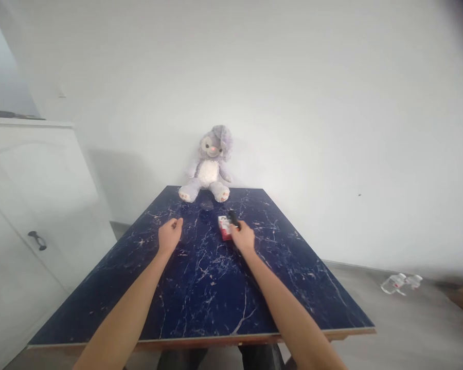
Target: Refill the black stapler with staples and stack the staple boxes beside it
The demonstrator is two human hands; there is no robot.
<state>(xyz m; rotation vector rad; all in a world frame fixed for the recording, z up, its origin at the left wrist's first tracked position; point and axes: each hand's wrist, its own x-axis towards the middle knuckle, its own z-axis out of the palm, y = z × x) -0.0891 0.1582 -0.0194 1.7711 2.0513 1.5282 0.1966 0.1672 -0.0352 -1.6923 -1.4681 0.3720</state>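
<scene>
Two bare hands reach over one dark blue table [200, 308], both forearms coming in from the near edge and slanting inward. The left hand [170, 234] is curled into a loose fist above the left half of the top, thumb against the bent fingers. The right hand [244, 236] points forward and inward, its fingers closed around one small black object [233, 218], blurred, that sticks out past them; whether they also grip the one red and white box [224, 226] just beside it, I cannot tell. That box is near the middle of the table, partly hidden by the fingers. One stuffed toy [208, 173] sits upright at the far edge, two feet forward, by the wall. Two clear bottles [392, 284] lie on the floor at right, and one white cabinet [50, 180] with one dark handle [37, 240] in view stands at left
</scene>
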